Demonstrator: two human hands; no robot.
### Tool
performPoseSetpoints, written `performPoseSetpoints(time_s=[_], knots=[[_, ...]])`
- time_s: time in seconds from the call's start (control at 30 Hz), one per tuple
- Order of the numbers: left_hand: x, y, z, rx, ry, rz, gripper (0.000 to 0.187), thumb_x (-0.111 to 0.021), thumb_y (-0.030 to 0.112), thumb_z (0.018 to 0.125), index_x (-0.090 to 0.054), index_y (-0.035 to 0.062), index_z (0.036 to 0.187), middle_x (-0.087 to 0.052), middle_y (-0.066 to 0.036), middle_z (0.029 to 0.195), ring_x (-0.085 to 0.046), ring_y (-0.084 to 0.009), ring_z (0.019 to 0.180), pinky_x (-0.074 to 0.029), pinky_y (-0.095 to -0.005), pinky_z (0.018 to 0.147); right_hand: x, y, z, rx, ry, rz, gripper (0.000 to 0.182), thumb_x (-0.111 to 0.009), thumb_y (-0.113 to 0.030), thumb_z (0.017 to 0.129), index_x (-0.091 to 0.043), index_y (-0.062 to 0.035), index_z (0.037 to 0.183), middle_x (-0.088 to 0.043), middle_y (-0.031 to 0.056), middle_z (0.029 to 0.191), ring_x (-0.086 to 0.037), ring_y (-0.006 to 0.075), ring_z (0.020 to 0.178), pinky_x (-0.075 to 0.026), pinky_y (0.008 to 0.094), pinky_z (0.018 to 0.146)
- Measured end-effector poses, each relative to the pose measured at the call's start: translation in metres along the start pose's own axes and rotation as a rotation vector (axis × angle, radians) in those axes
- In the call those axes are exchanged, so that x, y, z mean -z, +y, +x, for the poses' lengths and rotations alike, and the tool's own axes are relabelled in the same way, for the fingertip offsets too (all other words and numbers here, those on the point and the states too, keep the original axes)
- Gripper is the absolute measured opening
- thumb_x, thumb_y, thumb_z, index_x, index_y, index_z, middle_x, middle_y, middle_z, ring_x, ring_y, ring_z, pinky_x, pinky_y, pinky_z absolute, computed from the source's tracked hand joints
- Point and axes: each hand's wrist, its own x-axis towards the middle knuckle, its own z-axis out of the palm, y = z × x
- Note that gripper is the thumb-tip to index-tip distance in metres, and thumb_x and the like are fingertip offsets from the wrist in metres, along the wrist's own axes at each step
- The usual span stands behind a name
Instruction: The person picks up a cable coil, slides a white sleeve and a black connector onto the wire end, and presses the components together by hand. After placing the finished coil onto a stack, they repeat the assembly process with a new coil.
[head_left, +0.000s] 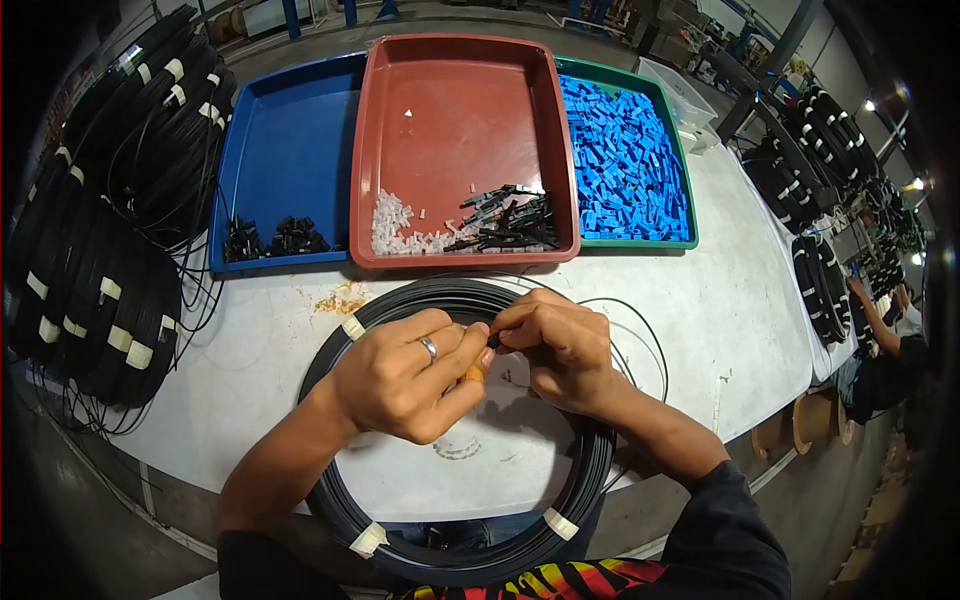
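Above a coil of black cable [325, 455], my two hands meet with the fingertips close together. My left hand [405, 375], wearing a ring, is closed in a pinch. A small black part [493, 341] shows between the fingertips of both hands; its exact kind is too small to tell. Something orange-yellow [477, 371] shows at the left fingers, mostly hidden by them. My right hand [562, 345] is closed too, thumb and forefinger pinching the black part. Pale tape [369, 540] binds the coil, which rests on the white table [740, 330] and overhangs its near edge.
Behind the coil stand a blue tray [290, 130] with black pieces, a red tray [460, 110] with clear-white and dark slender parts, and a green tray [690, 215] full of blue pieces. Taped cable coils [90, 290] pile up at left. A person [885, 350] is at far right.
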Motion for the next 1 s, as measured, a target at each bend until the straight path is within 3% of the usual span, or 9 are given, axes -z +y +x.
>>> performPoseSetpoints(time_s=[0.13,0.17,0.33,0.43,0.57,0.63,0.67,0.83,1.0], knots=[[0.001,-0.001,-0.001,0.018,0.005,0.022,0.017,-0.075,-0.002,0.077,-0.061,0.0006,0.067,-0.073,-0.013,0.084,-0.061,-0.017,0.06,-0.051,-0.0288,0.057,-0.001,-0.003,0.001,-0.116,0.005,0.079,0.034,-0.065,0.02,0.055,-0.061,0.0012,0.083,-0.071,0.0164,0.093,-0.069,0.0283,0.08,-0.056,0.0353,0.064],[0.001,0.0,-0.002,0.118,0.027,-0.054,0.015,-0.076,-0.002,0.076,-0.063,0.0005,0.069,-0.073,-0.012,0.083,-0.062,-0.0175,0.06,-0.051,-0.0292,0.057,-0.002,-0.004,0.002,-0.115,0.001,0.082,0.034,-0.065,0.02,0.055,-0.061,0.0012,0.083,-0.071,0.0164,0.093,-0.069,0.0283,0.08,-0.056,0.0353,0.064],[0.001,0.002,-0.001,0.594,0.144,-0.448,0.013,-0.081,-0.005,0.07,-0.073,0.0002,0.078,-0.074,-0.009,0.076,-0.068,-0.02,0.061,-0.054,-0.0309,0.056,-0.002,-0.005,0.009,0.188,0.133,-0.212,0.028,-0.072,0.012,0.061,-0.063,0.0016,0.086,-0.071,0.015,0.094,-0.069,0.029,0.08,-0.055,0.0369,0.068],[0.001,0.008,-0.001,0.768,0.15,-0.569,0.014,-0.083,-0.003,0.07,-0.074,-0.0003,0.08,-0.074,-0.01,0.074,-0.069,-0.0214,0.06,-0.054,-0.0308,0.057,-0.001,-0.004,0.009,0.3,0.125,-0.277,0.026,-0.071,0.006,0.064,-0.063,0.002,0.088,-0.07,0.0151,0.093,-0.068,0.0304,0.079,-0.055,0.0386,0.067],[0.001,0.007,0.002,0.712,0.098,-0.579,0.013,-0.083,-0.003,0.071,-0.072,0.0002,0.077,-0.073,-0.01,0.074,-0.068,-0.0204,0.06,-0.054,-0.0308,0.057,0.001,-0.003,0.005,0.305,0.104,-0.295,0.025,-0.07,0.004,0.064,-0.062,0.0025,0.088,-0.069,0.0158,0.093,-0.067,0.0306,0.079,-0.055,0.0396,0.068],[-0.004,0.005,-0.002,0.493,0.1,-0.449,0.013,-0.08,-0.004,0.073,-0.069,0.0014,0.072,-0.073,-0.01,0.077,-0.065,-0.0192,0.059,-0.054,-0.0306,0.057,0.004,-0.005,0.003,0.226,0.012,-0.244,0.029,-0.07,0.008,0.06,-0.062,0.0026,0.088,-0.069,0.0157,0.093,-0.068,0.0306,0.08,-0.055,0.0393,0.067],[-0.003,0.005,-0.001,0.493,0.099,-0.45,0.013,-0.08,-0.004,0.073,-0.069,0.0014,0.072,-0.073,-0.01,0.077,-0.065,-0.0192,0.059,-0.054,-0.0306,0.057,0.004,-0.005,0.003,0.225,0.013,-0.243,0.029,-0.07,0.008,0.06,-0.062,0.0026,0.088,-0.069,0.0157,0.093,-0.068,0.0306,0.08,-0.055,0.0393,0.067],[-0.002,-0.001,0.002,0.117,0.089,-0.139,0.02,-0.075,-0.005,0.077,-0.059,-0.0005,0.065,-0.072,-0.015,0.082,-0.062,-0.0185,0.062,-0.052,-0.0292,0.058,0.001,-0.003,-0.001,0.01,0.027,-0.01,0.036,-0.064,0.019,0.053,-0.059,0.0029,0.085,-0.069,0.0169,0.093,-0.069,0.0295,0.08,-0.056,0.0356,0.063],[0.004,0.001,0.003,0.002,0.006,-0.027,0.02,-0.077,-0.005,0.074,-0.06,-0.0028,0.064,-0.072,-0.02,0.085,-0.064,-0.0205,0.064,-0.053,-0.0302,0.057,-0.001,-0.004,0.0,-0.058,0.023,0.06,0.033,-0.06,0.023,0.055,-0.059,0.0043,0.083,-0.07,0.018,0.092,-0.071,0.028,0.078,-0.059,0.0341,0.065]])
